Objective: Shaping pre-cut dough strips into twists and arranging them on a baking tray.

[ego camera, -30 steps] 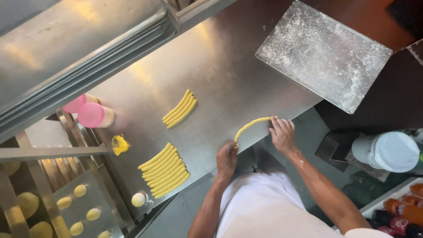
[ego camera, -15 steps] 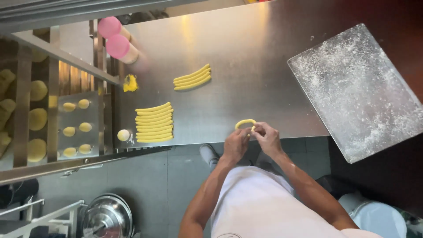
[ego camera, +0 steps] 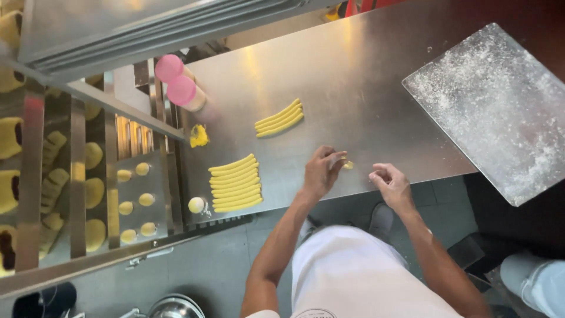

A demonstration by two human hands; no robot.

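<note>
Standing at the near edge of the steel worktop (ego camera: 353, 76), the person in a white apron has both hands over the metal. The left hand (ego camera: 321, 172) is curled, its fingertips pinched on a small piece of yellow dough (ego camera: 347, 165) that lies on the worktop close to the near edge; most of the piece is hidden under the fingers. The right hand (ego camera: 389, 184) hangs just beside it, fingers bent loosely inward with thumb near forefinger, and I cannot tell whether anything is between them. The dough looks soft and light, likely to stretch or dent under pressure, so a gentle pinch at its ends or a flat roll under the fingers would suit it better than a squeeze.

Left of the hands, near the worktop's left edge, lies a row of yellow dough strips (ego camera: 235, 184) side by side, with a small pale dough ball (ego camera: 196, 205) at the near left corner. Farther in sits a smaller group of strips (ego camera: 279, 118), and a yellow scrap (ego camera: 199, 136) lies by the left edge. Two pink-capped containers (ego camera: 176, 82) stand at the far left corner. A floured metal tray (ego camera: 500, 106) overhangs the right edge
</note>
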